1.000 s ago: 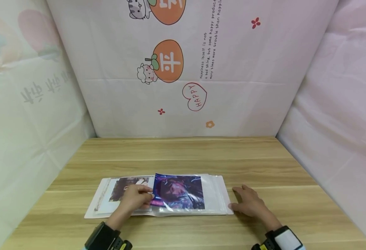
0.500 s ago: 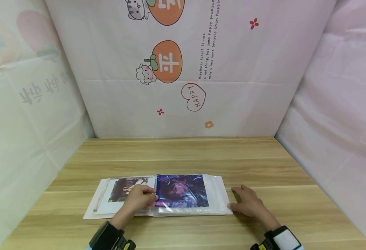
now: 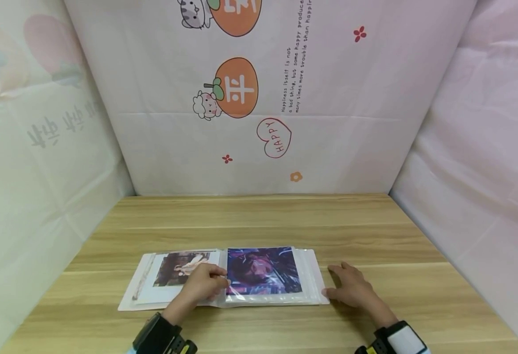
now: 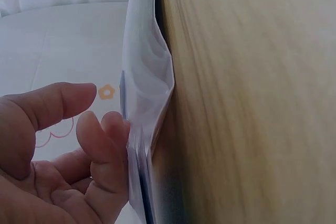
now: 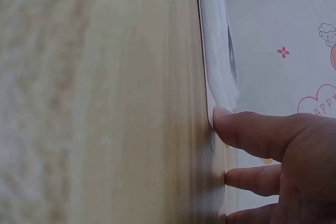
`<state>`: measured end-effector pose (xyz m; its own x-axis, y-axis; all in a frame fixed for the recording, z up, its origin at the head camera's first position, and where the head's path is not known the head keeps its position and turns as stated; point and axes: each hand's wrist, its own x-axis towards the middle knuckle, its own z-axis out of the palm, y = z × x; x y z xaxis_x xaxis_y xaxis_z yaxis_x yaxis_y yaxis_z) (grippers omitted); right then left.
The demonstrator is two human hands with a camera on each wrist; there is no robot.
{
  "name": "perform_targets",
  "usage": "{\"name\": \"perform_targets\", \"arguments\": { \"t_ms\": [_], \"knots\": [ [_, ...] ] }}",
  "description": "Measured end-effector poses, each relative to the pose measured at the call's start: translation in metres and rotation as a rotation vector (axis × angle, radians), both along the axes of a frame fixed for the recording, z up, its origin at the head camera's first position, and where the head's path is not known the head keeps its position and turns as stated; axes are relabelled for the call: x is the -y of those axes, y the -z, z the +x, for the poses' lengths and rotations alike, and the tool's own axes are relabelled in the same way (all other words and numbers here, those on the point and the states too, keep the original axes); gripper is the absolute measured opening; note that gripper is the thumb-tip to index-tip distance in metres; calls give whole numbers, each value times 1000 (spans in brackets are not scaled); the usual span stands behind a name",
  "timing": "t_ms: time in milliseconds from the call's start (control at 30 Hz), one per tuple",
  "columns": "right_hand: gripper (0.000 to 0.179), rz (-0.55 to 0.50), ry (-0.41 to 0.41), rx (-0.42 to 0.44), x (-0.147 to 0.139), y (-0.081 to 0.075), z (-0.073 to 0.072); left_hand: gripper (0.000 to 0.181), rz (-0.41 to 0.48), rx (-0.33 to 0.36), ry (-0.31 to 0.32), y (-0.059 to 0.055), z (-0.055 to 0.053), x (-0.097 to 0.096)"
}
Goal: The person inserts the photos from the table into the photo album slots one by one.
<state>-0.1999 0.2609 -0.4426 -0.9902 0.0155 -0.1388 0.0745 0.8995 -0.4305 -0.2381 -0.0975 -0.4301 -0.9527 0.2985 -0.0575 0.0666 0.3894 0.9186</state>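
An opened photo album (image 3: 265, 300) with clear sleeves lies on the table. Its right page bears a purple-blue photo (image 3: 263, 270); a brown-toned photo (image 3: 170, 270) shows on the left page, partly covered by my left hand (image 3: 203, 285). That hand is at the purple photo's left edge, near the album's fold. In the left wrist view its thumb (image 4: 79, 98) stands apart from the bent fingers, with nothing visible between them, and the fingers touch the pages. My right hand (image 3: 351, 285) has its thumb (image 5: 231, 127) against the album's right edge, other fingers spread on the table.
The wooden table (image 3: 259, 221) extends around the album. Behind it rises a white printed cloth (image 3: 329, 147), with further cloth walls on the left (image 3: 64, 172) and right (image 3: 475, 172).
The purple photo has slid right and straightened on the right page. My left hand has followed it rightward, uncovering more of the brown photo. The right hand has stayed in place.
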Motion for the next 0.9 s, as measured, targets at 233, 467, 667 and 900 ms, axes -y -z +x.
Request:
{"name": "perform_targets", "arguments": {
  "t_ms": [233,467,667,900],
  "knots": [
    [66,1,-8,-5,0,0,-1,35,-15,17,28,0,1,-4],
    [66,3,-13,-12,0,0,-1,36,-5,27,31,-1,2,-5],
    [66,8,-12,-12,0,-1,-1,43,-51,-22,23,-2,2,-3],
    [67,3,-19,-16,-2,1,0,38,-184,-237,-5,-7,1,8]
  ]
}}
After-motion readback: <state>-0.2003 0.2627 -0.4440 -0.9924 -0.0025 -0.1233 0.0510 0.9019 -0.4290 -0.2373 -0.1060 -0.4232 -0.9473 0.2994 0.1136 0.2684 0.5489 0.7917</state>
